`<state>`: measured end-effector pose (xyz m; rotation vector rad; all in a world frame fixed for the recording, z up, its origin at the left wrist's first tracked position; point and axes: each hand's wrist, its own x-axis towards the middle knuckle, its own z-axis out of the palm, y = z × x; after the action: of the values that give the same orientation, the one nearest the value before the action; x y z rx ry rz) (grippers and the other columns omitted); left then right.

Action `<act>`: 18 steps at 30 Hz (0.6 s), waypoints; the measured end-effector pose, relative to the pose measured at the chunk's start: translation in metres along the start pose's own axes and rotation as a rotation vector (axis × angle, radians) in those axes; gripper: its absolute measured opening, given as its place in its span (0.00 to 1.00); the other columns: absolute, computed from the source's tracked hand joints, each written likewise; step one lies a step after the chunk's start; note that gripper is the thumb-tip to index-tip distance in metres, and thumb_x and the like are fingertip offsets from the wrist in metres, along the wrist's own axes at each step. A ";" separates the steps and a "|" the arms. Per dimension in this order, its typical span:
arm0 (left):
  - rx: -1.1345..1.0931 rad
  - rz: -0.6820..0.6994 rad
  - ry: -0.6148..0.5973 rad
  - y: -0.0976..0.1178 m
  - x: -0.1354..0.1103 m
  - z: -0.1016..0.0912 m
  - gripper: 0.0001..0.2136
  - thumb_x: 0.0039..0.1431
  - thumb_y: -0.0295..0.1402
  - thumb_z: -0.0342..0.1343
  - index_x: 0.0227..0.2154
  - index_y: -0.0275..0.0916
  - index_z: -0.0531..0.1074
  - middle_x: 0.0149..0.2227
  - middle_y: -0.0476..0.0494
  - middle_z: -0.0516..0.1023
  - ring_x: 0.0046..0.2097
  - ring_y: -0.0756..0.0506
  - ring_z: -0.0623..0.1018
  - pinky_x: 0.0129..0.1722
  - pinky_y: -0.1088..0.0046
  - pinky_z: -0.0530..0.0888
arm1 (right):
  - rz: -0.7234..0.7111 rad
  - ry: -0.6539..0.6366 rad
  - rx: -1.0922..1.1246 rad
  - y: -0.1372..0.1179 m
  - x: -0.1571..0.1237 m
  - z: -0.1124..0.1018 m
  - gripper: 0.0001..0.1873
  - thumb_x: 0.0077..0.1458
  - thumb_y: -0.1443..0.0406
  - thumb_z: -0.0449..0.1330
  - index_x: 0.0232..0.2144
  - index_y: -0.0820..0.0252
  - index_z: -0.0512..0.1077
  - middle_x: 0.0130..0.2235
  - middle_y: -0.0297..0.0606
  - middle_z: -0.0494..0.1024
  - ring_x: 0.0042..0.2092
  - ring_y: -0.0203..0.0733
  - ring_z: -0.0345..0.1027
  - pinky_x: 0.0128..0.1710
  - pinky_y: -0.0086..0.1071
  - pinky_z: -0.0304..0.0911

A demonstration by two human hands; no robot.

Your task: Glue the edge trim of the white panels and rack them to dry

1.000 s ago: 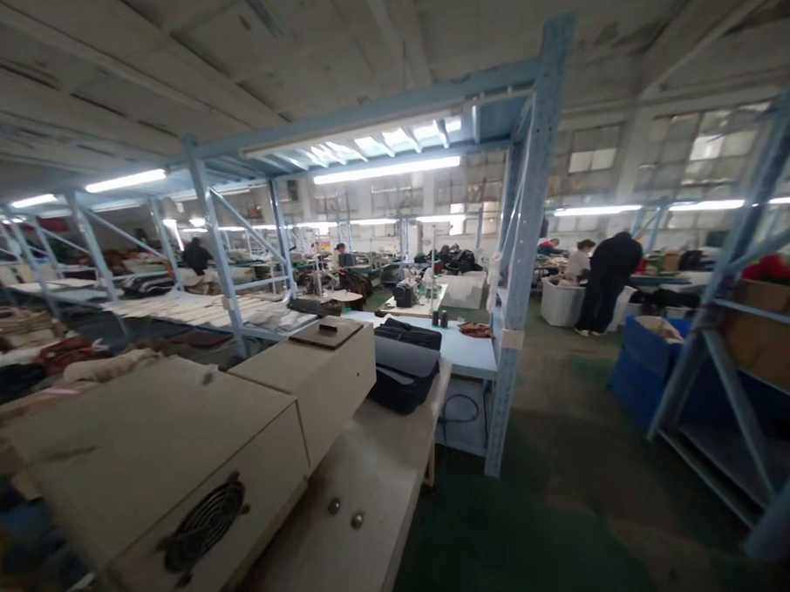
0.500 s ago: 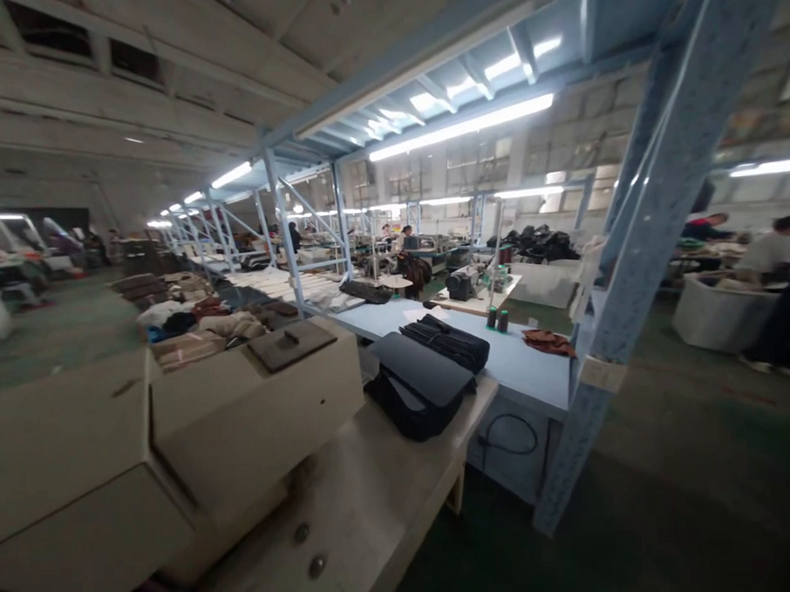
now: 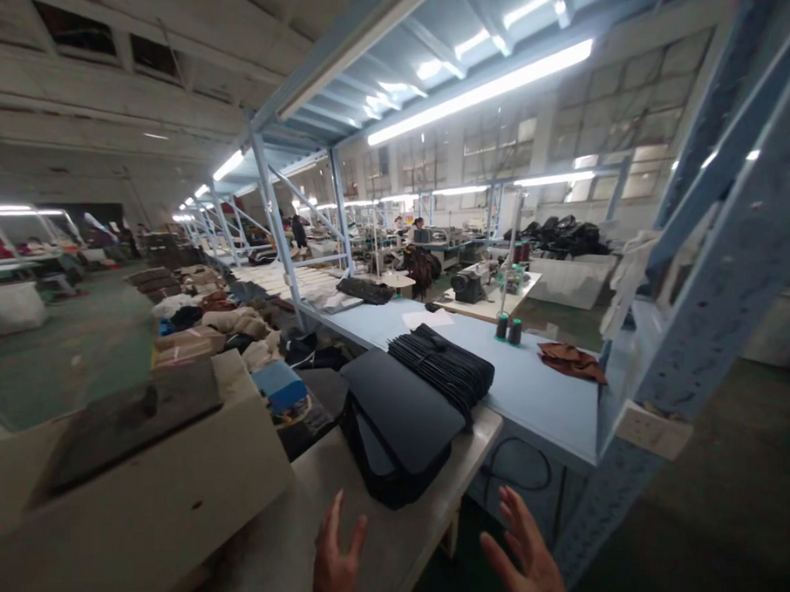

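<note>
My left hand (image 3: 338, 556) is raised over the worn table (image 3: 300, 518), thumb and fingers apart, holding nothing. To its right, just past the table's edge, my right hand (image 3: 524, 548) is also open and bare. A stack of dark, flat, stiff-looking pieces (image 3: 403, 409) lies ahead of both hands near the table's far end, and neither hand touches it. Behind that stack sits a bundle of black layered pieces (image 3: 443, 364), with a strip across its top. Both piles are close together.
A beige machine housing (image 3: 180, 480) fills the left. Beyond the piles, a light blue table (image 3: 536, 394) holds dark thread cones (image 3: 508, 329) and brown cloth (image 3: 571, 361). A blue steel post (image 3: 716, 317) with a socket box (image 3: 653, 429) stands at right.
Both my hands have come into view at the bottom. The view has moved nearer to the dark stacks, and a blue box behind the machine housing now shows.
</note>
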<state>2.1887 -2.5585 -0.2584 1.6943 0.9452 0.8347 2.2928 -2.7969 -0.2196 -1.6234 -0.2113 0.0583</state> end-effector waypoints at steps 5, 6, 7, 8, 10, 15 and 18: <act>0.138 0.269 0.120 -0.003 0.047 0.067 0.29 0.57 0.53 0.50 0.51 0.34 0.72 0.58 0.26 0.70 0.61 0.31 0.69 0.60 0.48 0.67 | 0.039 -0.103 -0.099 -0.007 0.080 0.019 0.53 0.45 0.43 0.62 0.63 0.71 0.54 0.64 0.57 0.59 0.65 0.59 0.52 0.62 0.51 0.52; 0.174 0.271 0.109 -0.006 0.050 0.076 0.27 0.59 0.51 0.50 0.52 0.34 0.72 0.58 0.26 0.69 0.61 0.31 0.69 0.60 0.48 0.67 | 0.073 -0.100 -0.103 -0.004 0.094 0.023 0.55 0.43 0.42 0.63 0.62 0.74 0.55 0.64 0.60 0.59 0.65 0.62 0.52 0.62 0.53 0.51; 0.209 0.265 0.093 -0.009 0.052 0.083 0.26 0.59 0.49 0.50 0.52 0.34 0.71 0.59 0.27 0.69 0.62 0.31 0.68 0.60 0.48 0.66 | 0.105 -0.094 -0.102 0.000 0.108 0.027 0.57 0.41 0.41 0.63 0.61 0.77 0.57 0.63 0.63 0.59 0.64 0.65 0.53 0.62 0.55 0.51; 0.241 0.255 0.077 -0.014 0.052 0.087 0.26 0.60 0.47 0.51 0.53 0.33 0.71 0.59 0.26 0.68 0.62 0.31 0.67 0.60 0.48 0.66 | 0.132 -0.092 -0.097 0.004 0.118 0.031 0.56 0.39 0.41 0.64 0.59 0.78 0.60 0.62 0.65 0.61 0.63 0.67 0.55 0.61 0.56 0.52; 0.291 0.244 0.020 -0.023 0.049 0.090 0.26 0.61 0.45 0.51 0.56 0.33 0.70 0.62 0.25 0.65 0.63 0.30 0.66 0.60 0.48 0.66 | 0.176 -0.114 -0.069 0.008 0.133 0.037 0.49 0.37 0.41 0.65 0.51 0.74 0.69 0.56 0.64 0.70 0.59 0.69 0.62 0.59 0.55 0.56; 0.287 0.211 -0.106 -0.029 0.036 0.084 0.21 0.63 0.43 0.51 0.55 0.40 0.73 0.67 0.31 0.58 0.65 0.31 0.63 0.62 0.49 0.64 | 0.233 -0.147 0.065 0.001 0.144 0.047 0.31 0.35 0.45 0.71 0.35 0.63 0.77 0.42 0.48 0.80 0.49 0.62 0.72 0.52 0.45 0.67; 0.177 0.060 -0.076 -0.017 0.035 0.080 0.23 0.64 0.41 0.48 0.60 0.41 0.66 0.67 0.35 0.58 0.67 0.36 0.60 0.64 0.54 0.61 | 0.250 -0.115 0.161 -0.004 0.158 0.047 0.31 0.38 0.48 0.71 0.41 0.61 0.76 0.45 0.45 0.80 0.53 0.57 0.70 0.54 0.41 0.65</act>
<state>2.2704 -2.5577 -0.2936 1.9013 0.9425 0.7382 2.4397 -2.7230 -0.2045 -1.4792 -0.0882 0.3530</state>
